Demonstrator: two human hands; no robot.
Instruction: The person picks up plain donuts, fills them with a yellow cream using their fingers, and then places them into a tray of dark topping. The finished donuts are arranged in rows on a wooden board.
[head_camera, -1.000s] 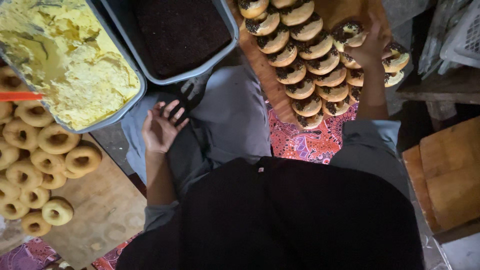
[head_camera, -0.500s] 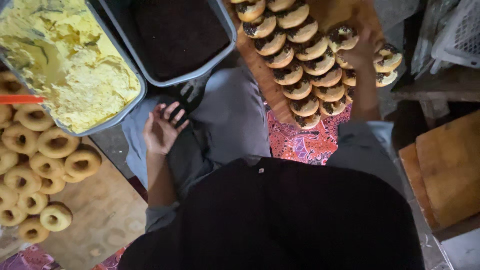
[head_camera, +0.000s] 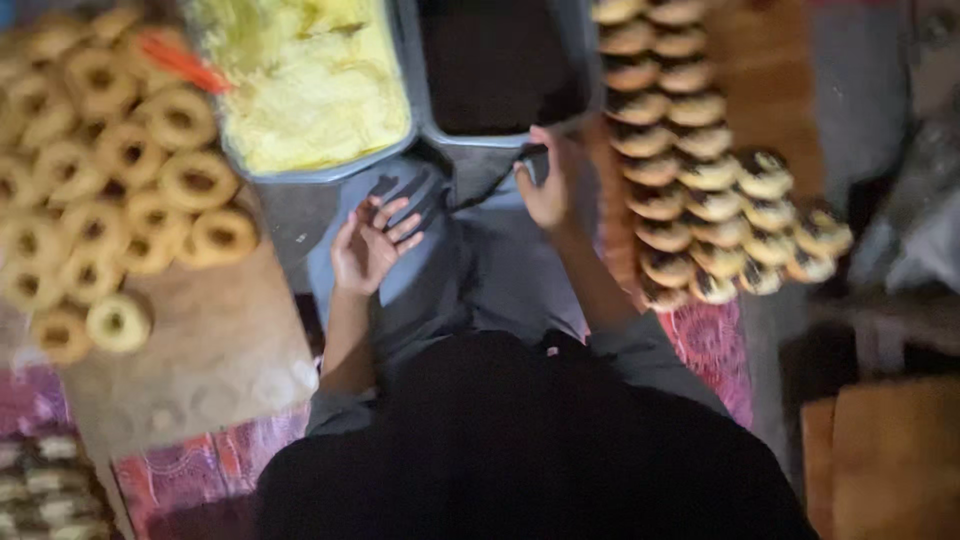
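Note:
I sit with my legs under grey cloth. My left hand (head_camera: 368, 245) rests palm up on my left knee, fingers apart and empty. My right hand (head_camera: 548, 180) is at the near rim of the grey tub of dark chocolate topping (head_camera: 495, 65), touching or close to its edge; the blur hides whether it grips anything. Beside that tub stands a grey tub of yellow cream (head_camera: 310, 80). Rows of filled, chocolate-topped doughnuts (head_camera: 700, 170) lie on a wooden board (head_camera: 770, 90) to the right of my right hand.
Plain ring doughnuts (head_camera: 110, 190) are piled on a wooden board (head_camera: 200, 350) at the left, with an orange tool (head_camera: 180, 60) lying across them. A pink patterned mat (head_camera: 715, 350) covers the floor. Wooden boards (head_camera: 890, 450) lie at the lower right.
My right hand has left the topped doughnuts at the right and come in to the chocolate tub's near rim. The camera view has swung rightward. My left hand stays on my knee.

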